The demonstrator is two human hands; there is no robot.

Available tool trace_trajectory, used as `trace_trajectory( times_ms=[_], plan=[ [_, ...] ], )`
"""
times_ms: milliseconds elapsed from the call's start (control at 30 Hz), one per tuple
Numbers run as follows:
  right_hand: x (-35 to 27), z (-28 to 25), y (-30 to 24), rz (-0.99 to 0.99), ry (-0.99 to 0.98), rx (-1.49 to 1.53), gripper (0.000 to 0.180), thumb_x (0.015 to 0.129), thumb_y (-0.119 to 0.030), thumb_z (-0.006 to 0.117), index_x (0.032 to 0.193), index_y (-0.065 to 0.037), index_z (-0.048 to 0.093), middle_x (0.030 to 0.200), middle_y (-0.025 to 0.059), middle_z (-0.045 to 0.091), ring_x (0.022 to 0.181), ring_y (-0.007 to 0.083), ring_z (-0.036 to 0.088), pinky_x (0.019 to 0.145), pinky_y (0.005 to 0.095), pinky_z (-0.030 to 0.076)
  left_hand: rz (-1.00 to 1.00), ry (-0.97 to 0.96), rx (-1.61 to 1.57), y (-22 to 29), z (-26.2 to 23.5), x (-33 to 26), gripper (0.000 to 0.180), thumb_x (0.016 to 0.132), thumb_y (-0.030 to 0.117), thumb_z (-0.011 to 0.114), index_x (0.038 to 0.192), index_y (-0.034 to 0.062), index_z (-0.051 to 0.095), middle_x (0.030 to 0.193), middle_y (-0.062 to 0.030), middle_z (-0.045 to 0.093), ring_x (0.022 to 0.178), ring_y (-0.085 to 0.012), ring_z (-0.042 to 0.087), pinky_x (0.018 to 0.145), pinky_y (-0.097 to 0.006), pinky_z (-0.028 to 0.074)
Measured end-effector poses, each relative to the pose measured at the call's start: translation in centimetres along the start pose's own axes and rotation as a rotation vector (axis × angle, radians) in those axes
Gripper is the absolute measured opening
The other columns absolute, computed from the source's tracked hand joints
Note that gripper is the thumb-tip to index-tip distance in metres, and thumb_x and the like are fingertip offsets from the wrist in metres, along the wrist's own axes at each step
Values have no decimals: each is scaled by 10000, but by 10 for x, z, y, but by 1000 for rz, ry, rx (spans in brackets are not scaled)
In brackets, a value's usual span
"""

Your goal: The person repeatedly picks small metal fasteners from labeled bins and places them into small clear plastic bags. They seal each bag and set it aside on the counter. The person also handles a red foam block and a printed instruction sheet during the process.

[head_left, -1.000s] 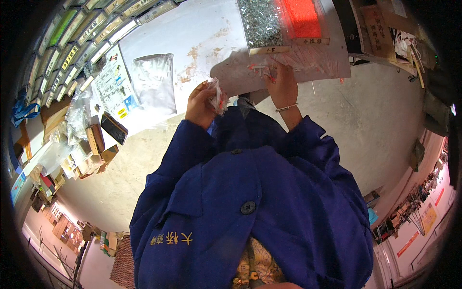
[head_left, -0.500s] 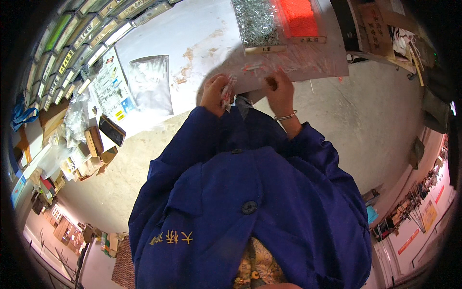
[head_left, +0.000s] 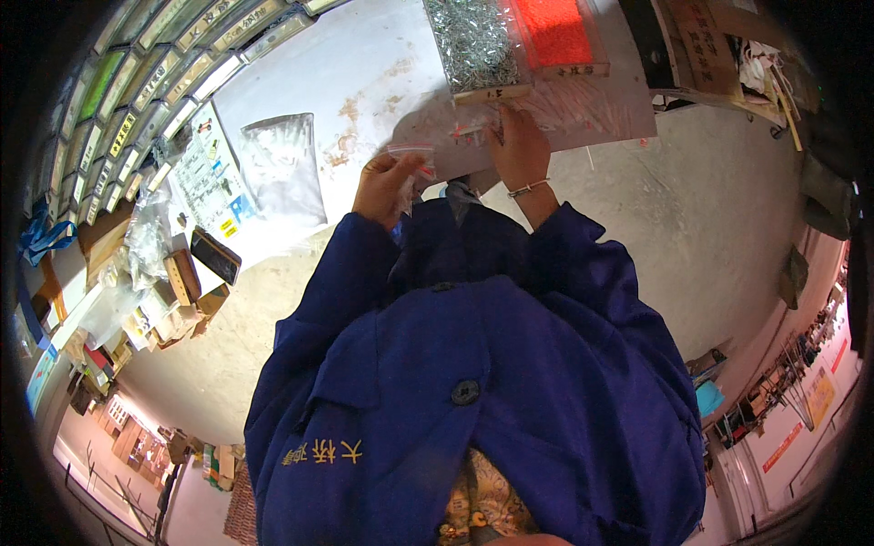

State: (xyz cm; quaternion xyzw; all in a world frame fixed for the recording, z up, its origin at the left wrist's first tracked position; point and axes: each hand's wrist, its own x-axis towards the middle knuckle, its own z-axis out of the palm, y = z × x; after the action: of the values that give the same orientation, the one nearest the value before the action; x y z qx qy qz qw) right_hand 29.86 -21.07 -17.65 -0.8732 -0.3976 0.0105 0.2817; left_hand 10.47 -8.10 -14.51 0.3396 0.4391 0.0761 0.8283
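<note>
A: What are the fingers doing?
B: The left hand (head_left: 382,187) pinches a small clear bag (head_left: 418,178) between thumb and fingers, just past the near edge of the white table (head_left: 350,59). The right hand (head_left: 523,156) has its fingers drawn together at a pile of clear, red-marked pieces (head_left: 583,107); whether they grip one I can't tell.

A: Which way does the bag point?
B: Its red-lined edge is at the far end; the long axis runs back from there toward the body.

A: Any writing?
B: Beyond the pile, a tray of silvery pieces (head_left: 441,56) and a tray of red pieces (head_left: 602,41) carry dark handwriting on pale front strips (head_left: 492,95). To the left, a printed sheet (head_left: 214,177) lies beside a larger clear bag (head_left: 284,173), its text too small to read. Past it, stacked drawers (head_left: 137,100) bear handwritten labels. Yellow characters sit upside down on the blue jacket (head_left: 401,364).
</note>
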Motion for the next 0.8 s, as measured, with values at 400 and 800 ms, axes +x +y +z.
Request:
trace_trajectory(
  times_ms=[400, 800],
  plan=[
    [-1, 4, -4, -1, 21, 51, 193, 759, -118, 720, 908, -54, 615, 885, 137, 599, 837, 350, 612, 698, 469, 486, 224, -83, 278, 6, 18, 21, 230, 845, 25, 711, 1066, -34, 696, 1173, -99, 667, 911, -139, 652, 805, -275, 533],
    [-12, -12, -34, 174, -225, 458, 148, 805, -97, 701, 911, -32, 622, 815, 128, 623, 816, 319, 626, 695, 390, 495, 365, -136, 413, 4, 24, 32, 154, 815, 17, 733, 957, -41, 725, 1239, -133, 640, 961, -179, 657, 843, -295, 537]
  ],
)
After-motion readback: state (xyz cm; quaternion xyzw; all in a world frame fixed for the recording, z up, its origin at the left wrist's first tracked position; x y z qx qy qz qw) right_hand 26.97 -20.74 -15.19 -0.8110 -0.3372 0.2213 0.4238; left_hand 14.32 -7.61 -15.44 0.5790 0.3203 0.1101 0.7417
